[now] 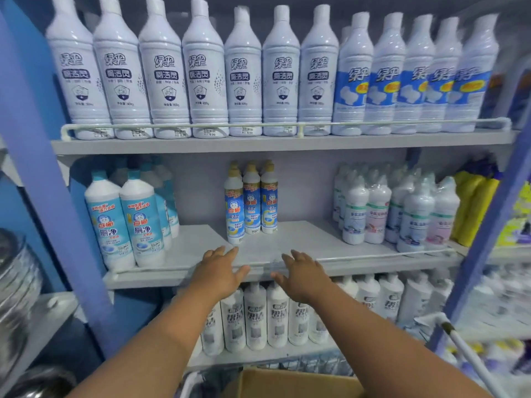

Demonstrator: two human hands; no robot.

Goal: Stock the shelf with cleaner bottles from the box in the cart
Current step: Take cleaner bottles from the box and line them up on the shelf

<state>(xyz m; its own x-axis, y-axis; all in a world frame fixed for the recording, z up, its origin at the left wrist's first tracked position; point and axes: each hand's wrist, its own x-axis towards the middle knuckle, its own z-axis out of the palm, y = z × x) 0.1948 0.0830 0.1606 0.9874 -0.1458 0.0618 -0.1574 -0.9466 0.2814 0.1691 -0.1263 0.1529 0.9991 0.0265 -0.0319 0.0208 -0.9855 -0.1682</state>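
Cardboard box [298,383] sits at the bottom edge of my view, only its open top flap and rim showing; I cannot tell what it holds. Both forearms reach up from it toward the middle shelf [287,239]. I see the left hand [221,271] with fingers spread and straight, holding nothing, its fingertips over the shelf's front lip just below the cleaner bottles [251,201]. I see the right hand [301,275] likewise splayed and empty, palm down, at the front rail [373,255] of that shelf, near the left hand but apart from it.

The cleaner bottles, three slim gold-capped ones with blue labels and more behind them, stand upright in a small cluster on the middle shelf, with bare shelf board to either side. To their left stand wider teal-capped bottles [123,222]; to their right, shrink-wrapped white bottles [396,211] and yellow packs [474,208]. The top shelf carries a full row of tall white bottles [207,70]. Below the hands, a lower shelf holds white bottles with dark lettering [255,317]. A white pole [465,354] leans at lower right.
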